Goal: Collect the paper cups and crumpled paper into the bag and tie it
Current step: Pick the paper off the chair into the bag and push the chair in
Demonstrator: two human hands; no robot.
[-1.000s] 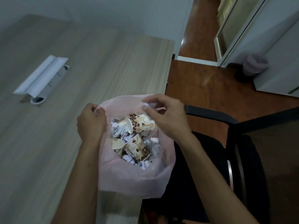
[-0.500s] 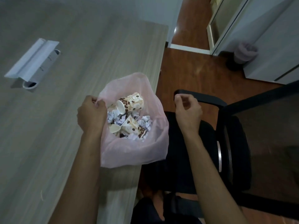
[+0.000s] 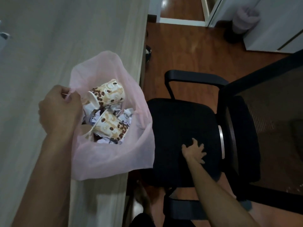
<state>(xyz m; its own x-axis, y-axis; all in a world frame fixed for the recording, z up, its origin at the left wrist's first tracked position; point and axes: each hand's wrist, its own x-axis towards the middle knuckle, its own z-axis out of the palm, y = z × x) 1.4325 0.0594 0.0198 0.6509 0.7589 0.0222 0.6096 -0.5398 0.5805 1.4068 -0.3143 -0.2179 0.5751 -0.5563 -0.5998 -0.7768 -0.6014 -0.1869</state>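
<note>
A thin pink plastic bag (image 3: 114, 159) rests open at the right edge of the wooden table (image 3: 41, 54). Inside lie paper cups (image 3: 108, 94) printed with coffee beans, on their sides, among white crumpled paper (image 3: 127, 114). My left hand (image 3: 59, 108) pinches the bag's left rim. My right hand (image 3: 194, 151) is away from the bag, fingers spread flat on the black seat of an office chair (image 3: 180, 125), holding nothing.
The black chair's armrest (image 3: 195, 77) and mesh back (image 3: 265, 128) stand right of the table. The floor is brown wood. A small bin with a pale liner (image 3: 244, 20) sits by a white cabinet (image 3: 278, 27) at the far right.
My right hand left the bag's rim and moved right and down onto the chair seat. The left hand kept its hold on the rim. The camera swung right.
</note>
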